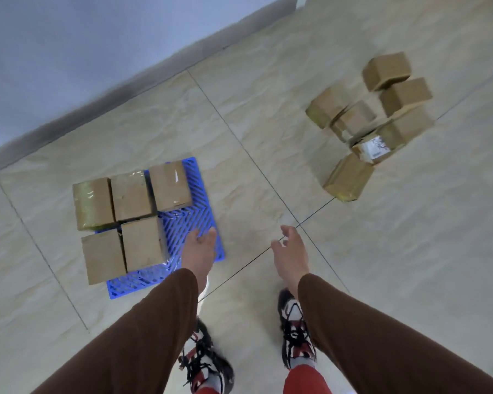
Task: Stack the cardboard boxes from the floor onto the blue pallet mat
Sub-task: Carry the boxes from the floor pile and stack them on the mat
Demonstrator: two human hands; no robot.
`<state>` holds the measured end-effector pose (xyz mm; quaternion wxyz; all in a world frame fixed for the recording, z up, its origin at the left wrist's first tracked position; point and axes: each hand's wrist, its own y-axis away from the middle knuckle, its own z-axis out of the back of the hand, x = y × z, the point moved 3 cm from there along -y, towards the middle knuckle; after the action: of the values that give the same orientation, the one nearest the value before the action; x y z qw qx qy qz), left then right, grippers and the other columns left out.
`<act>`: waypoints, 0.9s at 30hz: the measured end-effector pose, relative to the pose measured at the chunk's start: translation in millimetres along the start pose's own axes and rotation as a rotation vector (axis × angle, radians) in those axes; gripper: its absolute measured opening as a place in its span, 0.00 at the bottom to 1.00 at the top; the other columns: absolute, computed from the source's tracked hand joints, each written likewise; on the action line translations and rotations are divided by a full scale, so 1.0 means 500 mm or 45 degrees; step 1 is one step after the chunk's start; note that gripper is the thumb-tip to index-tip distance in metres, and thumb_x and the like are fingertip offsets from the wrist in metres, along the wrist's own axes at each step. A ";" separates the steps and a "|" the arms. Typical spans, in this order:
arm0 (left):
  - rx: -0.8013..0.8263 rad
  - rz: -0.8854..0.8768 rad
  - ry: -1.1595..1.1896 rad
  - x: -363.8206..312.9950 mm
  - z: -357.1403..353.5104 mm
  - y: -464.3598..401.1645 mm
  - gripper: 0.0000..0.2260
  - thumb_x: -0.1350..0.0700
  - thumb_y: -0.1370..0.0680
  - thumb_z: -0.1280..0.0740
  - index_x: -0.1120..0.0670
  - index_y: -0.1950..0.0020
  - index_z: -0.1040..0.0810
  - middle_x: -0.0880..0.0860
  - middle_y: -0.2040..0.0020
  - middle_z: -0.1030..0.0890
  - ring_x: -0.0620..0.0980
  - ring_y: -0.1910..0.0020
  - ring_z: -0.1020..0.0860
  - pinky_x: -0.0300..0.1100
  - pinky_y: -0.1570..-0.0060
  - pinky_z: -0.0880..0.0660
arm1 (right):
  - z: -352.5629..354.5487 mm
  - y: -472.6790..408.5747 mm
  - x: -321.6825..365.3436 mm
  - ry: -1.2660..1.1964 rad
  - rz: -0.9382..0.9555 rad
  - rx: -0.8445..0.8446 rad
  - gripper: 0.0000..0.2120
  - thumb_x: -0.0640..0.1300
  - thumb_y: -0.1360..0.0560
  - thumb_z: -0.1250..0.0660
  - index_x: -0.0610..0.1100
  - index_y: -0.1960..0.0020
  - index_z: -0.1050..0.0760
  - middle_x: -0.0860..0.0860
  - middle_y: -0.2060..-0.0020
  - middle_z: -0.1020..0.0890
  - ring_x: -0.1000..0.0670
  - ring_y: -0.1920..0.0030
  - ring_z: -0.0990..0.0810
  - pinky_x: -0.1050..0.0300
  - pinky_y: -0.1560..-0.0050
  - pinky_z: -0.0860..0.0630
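Both my grips are empty with fingers loose, my left hand (pixel 199 248) over the blue pallet mat (pixel 202 220) beside its five boxes, while the floor boxes (pixel 373 120) lie ahead and right of my right hand (pixel 292 251), the nearer one.

Both brown-sleeved arms reached forward and down, the left hand (pixel 199 247) and right hand (pixel 291 251) empty with relaxed fingers.

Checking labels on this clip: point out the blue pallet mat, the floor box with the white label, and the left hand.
blue pallet mat (pixel 195 220): head view, bare lattice right of the boxes.
box with the white label (pixel 374 148): head view, on its label.
left hand (pixel 199 248): head view, back of hand.
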<state>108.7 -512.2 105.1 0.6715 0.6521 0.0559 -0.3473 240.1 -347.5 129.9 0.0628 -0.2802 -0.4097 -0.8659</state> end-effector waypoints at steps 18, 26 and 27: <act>0.177 -0.102 -0.237 -0.072 -0.598 0.167 0.24 0.47 0.18 0.35 0.54 0.25 0.32 0.51 0.36 0.23 0.44 0.56 0.23 0.50 0.40 0.24 | 0.592 -0.217 -0.115 -0.142 -0.033 -0.095 0.20 0.44 0.18 0.39 0.49 0.27 0.32 0.53 0.31 0.27 0.50 0.34 0.25 0.50 0.34 0.27; 0.218 -0.107 -0.358 -0.141 -0.709 0.112 0.26 0.43 0.20 0.34 0.53 0.25 0.31 0.53 0.34 0.23 0.51 0.38 0.22 0.53 0.32 0.26 | 0.621 -0.330 -0.070 -0.186 -0.107 -0.008 0.22 0.47 0.19 0.38 0.51 0.26 0.33 0.54 0.29 0.28 0.50 0.33 0.26 0.47 0.33 0.27; 0.224 -0.106 -0.368 -0.146 -0.719 0.106 0.25 0.43 0.20 0.34 0.53 0.26 0.31 0.53 0.35 0.22 0.51 0.39 0.22 0.53 0.33 0.26 | 0.624 -0.345 -0.071 -0.186 -0.121 0.006 0.22 0.48 0.19 0.38 0.50 0.26 0.33 0.54 0.29 0.29 0.49 0.32 0.26 0.48 0.33 0.28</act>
<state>218.4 -159.4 136.6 0.5980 0.6489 -0.0448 -0.4683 346.5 -6.0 152.8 -0.0075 -0.3226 -0.4281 -0.8441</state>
